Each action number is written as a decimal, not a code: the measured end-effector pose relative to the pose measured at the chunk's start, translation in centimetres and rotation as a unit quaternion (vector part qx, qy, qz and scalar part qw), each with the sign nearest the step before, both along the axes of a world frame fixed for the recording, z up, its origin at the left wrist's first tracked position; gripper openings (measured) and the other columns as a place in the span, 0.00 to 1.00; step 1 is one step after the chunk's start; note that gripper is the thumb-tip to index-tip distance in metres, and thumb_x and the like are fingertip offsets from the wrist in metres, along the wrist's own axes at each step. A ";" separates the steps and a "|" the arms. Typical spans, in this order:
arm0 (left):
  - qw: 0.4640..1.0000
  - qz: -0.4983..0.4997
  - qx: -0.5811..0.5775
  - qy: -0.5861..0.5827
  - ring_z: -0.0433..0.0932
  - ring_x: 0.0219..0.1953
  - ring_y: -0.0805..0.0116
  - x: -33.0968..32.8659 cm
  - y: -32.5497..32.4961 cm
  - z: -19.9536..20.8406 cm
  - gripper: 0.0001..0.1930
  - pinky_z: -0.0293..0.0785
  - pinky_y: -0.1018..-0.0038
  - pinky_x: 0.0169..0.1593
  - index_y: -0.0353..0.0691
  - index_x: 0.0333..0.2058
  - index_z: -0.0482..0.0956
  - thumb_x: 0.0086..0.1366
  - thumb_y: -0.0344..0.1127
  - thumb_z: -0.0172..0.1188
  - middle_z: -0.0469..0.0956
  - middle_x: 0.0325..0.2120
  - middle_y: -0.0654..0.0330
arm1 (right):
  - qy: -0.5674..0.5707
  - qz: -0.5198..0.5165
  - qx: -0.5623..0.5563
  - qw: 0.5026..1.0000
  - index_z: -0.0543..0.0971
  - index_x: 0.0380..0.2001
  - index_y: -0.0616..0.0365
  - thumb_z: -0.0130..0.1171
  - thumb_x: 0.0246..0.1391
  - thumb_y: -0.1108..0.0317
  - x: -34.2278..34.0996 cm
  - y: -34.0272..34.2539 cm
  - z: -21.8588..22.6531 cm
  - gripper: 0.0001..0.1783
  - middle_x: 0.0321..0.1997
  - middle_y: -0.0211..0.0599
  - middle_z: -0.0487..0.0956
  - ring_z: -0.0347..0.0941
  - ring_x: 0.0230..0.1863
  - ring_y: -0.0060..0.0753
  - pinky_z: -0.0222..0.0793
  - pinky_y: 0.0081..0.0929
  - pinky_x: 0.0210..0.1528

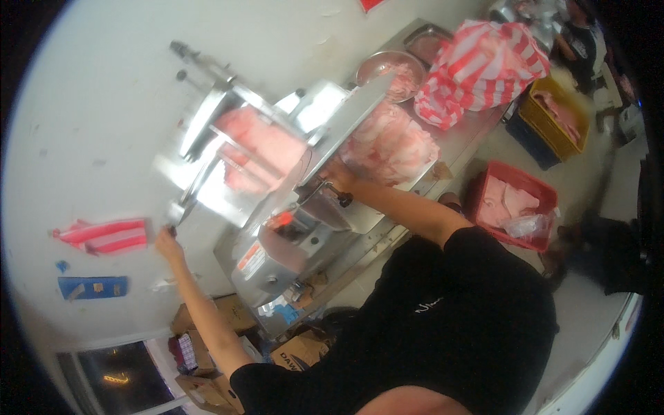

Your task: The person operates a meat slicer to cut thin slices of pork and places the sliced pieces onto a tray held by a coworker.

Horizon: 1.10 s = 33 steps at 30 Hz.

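Note:
A metal meat slicer point(263, 270) stands in front of me on a steel table. On its carriage lies a large pink block of meat point(259, 149), against the slanted blade plate point(353, 124). My left hand point(166, 242) is closed round the dark carriage handle at the slicer's left end. My right hand point(337, 173) is on the other side of the plate, beside a broad pile of thin pale-pink meat slices point(391, 142). The plate and a black knob hide its fingers, so whether it holds a slice cannot be seen.
Behind the pile are a steel bowl point(370, 68) with meat scraps and a red-and-white striped bag point(484, 66). On the floor at the right stand a red crate point(481, 207) and a yellow crate point(584, 135), both with meat. Cardboard boxes point(232, 311) sit below left. Another person point(584, 55) is at the far right.

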<state>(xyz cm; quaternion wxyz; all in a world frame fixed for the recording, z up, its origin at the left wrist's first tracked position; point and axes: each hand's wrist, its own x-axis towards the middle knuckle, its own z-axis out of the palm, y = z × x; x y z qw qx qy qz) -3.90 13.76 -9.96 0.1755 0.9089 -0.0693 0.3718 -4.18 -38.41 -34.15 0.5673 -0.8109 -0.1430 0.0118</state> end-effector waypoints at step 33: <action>0.998 0.058 0.032 -0.004 0.78 0.25 0.59 -0.2 3.7 -0.7 0.24 0.70 0.64 0.31 0.30 0.33 0.83 0.71 0.45 0.43 0.80 0.22 0.51 | -0.027 0.013 -0.064 0.998 0.79 0.46 0.58 0.64 0.54 0.59 -9.7 -6.2 3.9 0.19 0.39 0.45 0.82 0.79 0.40 0.45 0.74 0.37 0.45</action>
